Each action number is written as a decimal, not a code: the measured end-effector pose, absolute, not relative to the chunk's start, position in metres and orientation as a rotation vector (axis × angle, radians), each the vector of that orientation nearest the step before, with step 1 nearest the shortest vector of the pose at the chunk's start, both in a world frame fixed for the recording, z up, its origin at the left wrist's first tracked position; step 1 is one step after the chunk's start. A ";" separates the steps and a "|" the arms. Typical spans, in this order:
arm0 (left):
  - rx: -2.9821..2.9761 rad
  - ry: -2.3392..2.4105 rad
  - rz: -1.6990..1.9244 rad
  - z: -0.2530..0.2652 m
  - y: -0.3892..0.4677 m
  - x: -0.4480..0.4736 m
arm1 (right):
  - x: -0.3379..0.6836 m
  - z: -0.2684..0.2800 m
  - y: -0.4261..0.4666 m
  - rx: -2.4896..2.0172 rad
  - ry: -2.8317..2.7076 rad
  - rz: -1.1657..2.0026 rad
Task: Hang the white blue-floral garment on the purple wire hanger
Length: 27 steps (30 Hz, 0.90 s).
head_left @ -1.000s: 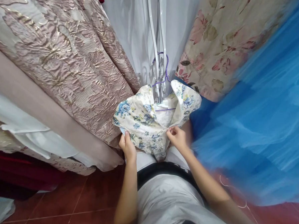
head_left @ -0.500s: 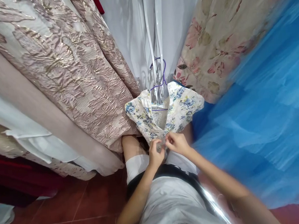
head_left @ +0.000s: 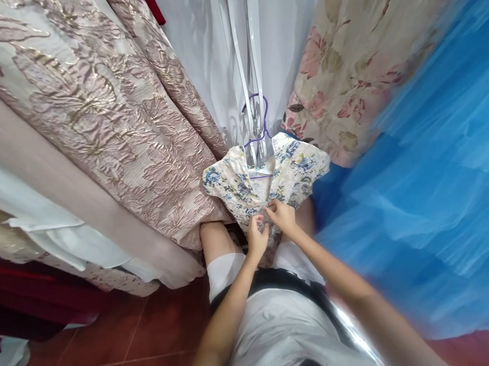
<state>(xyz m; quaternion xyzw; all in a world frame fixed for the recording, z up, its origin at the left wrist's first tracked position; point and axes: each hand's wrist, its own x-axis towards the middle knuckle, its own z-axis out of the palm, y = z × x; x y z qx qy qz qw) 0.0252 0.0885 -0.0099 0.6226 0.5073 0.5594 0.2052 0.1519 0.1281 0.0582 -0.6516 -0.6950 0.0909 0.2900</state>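
Observation:
A short-sleeved blouse (head_left: 299, 166), white with blue and yellow flowers, lies front up across my lap on a purple hanger (head_left: 265, 116). My right hand (head_left: 283, 216) pinches the front edge just under the V-neck, with thumb and fingertips together. Slightly lower and to the left, my left hand (head_left: 258, 238) has its fingers curled at the same front opening, gripping the cloth. Whatever small fastening may be between the fingertips is too small to make out. The blouse's lower part is hidden behind my hands.
Pink-gold brocade cloth (head_left: 113, 113) hangs at the left. White straps (head_left: 240, 52) hang before pale cloth behind the hanger. At the right are a floral cloth (head_left: 346, 90) and layered blue tulle (head_left: 425, 195). Red floor tiles (head_left: 154, 330) show below left.
Both hands have moved slightly up the blouse front, towards the neckline. My left thumb and forefinger have parted a little. The view has shifted slightly.

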 end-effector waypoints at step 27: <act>2.043 1.273 1.571 0.022 0.046 0.028 | 0.204 0.100 0.078 -1.020 -2.185 0.083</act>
